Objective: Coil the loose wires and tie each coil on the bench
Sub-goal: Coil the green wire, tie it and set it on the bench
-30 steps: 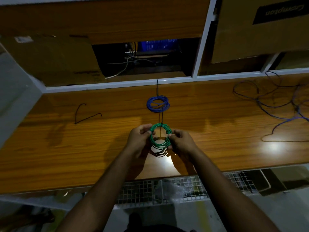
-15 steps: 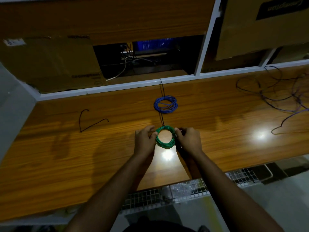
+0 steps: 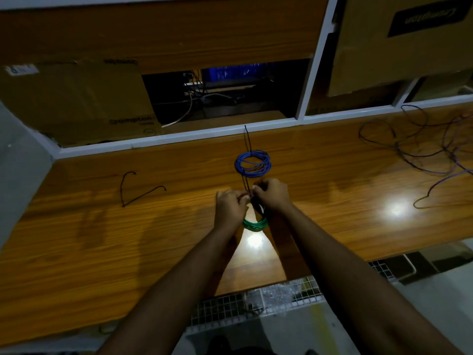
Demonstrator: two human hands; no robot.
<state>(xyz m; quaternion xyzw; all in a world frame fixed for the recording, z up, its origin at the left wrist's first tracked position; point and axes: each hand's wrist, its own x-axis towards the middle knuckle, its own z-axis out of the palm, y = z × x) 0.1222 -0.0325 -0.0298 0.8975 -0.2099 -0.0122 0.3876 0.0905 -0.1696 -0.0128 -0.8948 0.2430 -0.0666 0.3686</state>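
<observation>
At the far rim of the green coil (image 3: 254, 224) the two grips meet: the left hand (image 3: 229, 210) and the right hand (image 3: 271, 197) are both curled, fingertips pressed together over a thin black tie (image 3: 247, 184) that rises between them. The coil's far side is covered by the fingers, so only its near arc is seen, resting on or just above the counter (image 3: 102, 239). Whether the tie is already threaded round the bundle cannot be told in the dim light; it seems to be pinched by both hands, with the left hand also clamped on the coil itself.

From here, the turns could spring apart if the pinch is slackened before the tie is drawn tight, since stiff wire tends to unwind. The tie's thin end could also slip from the fingertips, and a tie closed over only some of the turns would leave the rest loose.

Just beyond the hands a blue coil (image 3: 253, 163) lies flat, a black tie tail (image 3: 247, 138) standing out of its far side, so it is judged already tied. A bent black tie (image 3: 139, 192) lies well apart to the left. At far right loose wires (image 3: 422, 149) are sprawled, not yet coiled.
</observation>
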